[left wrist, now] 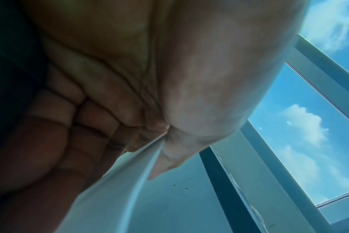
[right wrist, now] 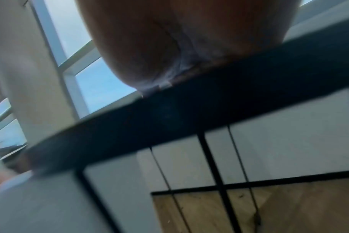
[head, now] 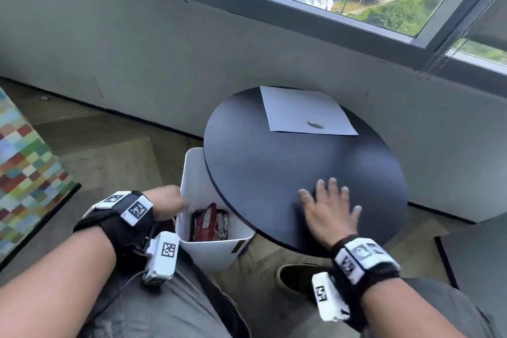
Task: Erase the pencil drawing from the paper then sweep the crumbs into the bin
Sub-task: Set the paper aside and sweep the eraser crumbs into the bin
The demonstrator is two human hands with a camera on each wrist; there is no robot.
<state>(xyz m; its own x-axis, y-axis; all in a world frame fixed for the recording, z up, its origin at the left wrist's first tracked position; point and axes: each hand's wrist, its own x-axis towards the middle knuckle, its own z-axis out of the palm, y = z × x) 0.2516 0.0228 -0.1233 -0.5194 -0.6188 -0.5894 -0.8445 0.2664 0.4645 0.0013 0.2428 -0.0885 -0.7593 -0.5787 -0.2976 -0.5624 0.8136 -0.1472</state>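
At the lower centre of the head view the left hand (head: 167, 202) pinches the near rim of a white plastic bin (head: 192, 173), thumb on one side of the thin wall and curled fingers on the other, as the left wrist view shows close up. The bin is tucked partly under the left edge of the round black table (head: 260, 173), its open mouth just below the tabletop lip. That placement looks deliberate: anything pushed off that edge should drop straight in, and the grip keeps the light bin from sliding away. Red snack wrappers (head: 210, 222) already lie at the bottom.

The right hand (head: 327, 210), lower right of centre, lies flat on the tabletop with fingers spread and straight, holding nothing. It is blurred, and its palm-down pose suits brushing the surface toward the bin. No crumbs are clear enough to make out on the dark top.

The sheet of paper (head: 304, 110) rests at the far side of the table, in the upper middle of the frame, well apart from both hands. A small grey smudge or object (head: 315, 124) sits near its lower edge; I cannot tell which it is.
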